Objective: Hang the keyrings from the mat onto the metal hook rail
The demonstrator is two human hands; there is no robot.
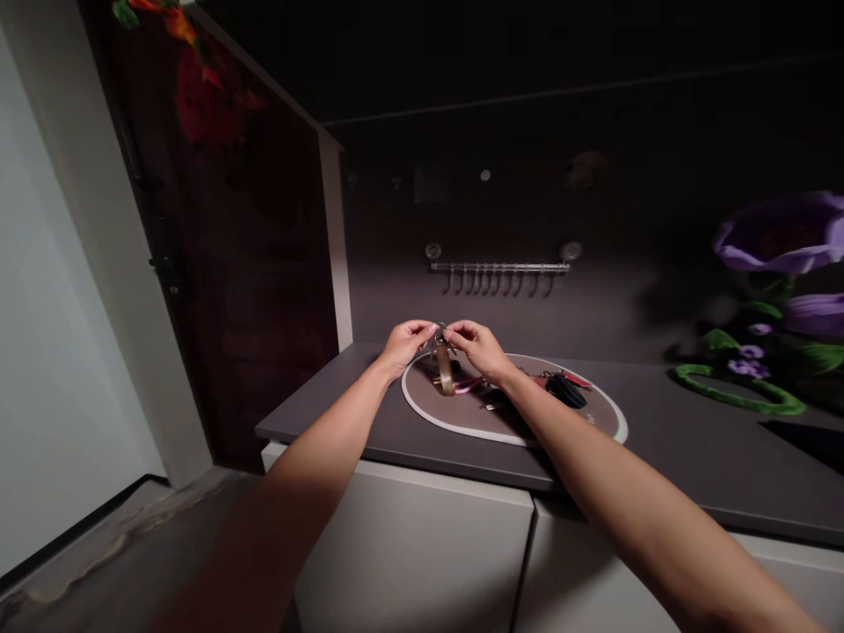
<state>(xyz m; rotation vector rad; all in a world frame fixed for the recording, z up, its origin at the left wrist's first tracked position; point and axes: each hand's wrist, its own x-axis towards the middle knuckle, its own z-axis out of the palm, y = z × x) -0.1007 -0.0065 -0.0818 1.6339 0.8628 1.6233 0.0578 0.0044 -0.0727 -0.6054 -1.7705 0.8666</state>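
Observation:
Both my hands meet over a brown oval mat [462,415] with a white border. Between the fingertips of my left hand [403,345] is one side of a small metal key ring [441,331]. My right hand [480,348] pinches its other side, fingers closed. From the ring hangs a brown leather strap [446,369], with what look like keys beside it. A pink strap [468,384] lies under my right hand. On the mat's right part rest a dark pouch [565,390] and a red item [578,379]. My right forearm hides part of the mat.
A clear rail with several hooks [501,267] is fixed to the wall behind. Purple artificial flowers [784,237] and a green ring [738,403] stand on the right of the grey counter [659,431]. A dark red door [257,290] is at left; white cabinets [422,536] are below.

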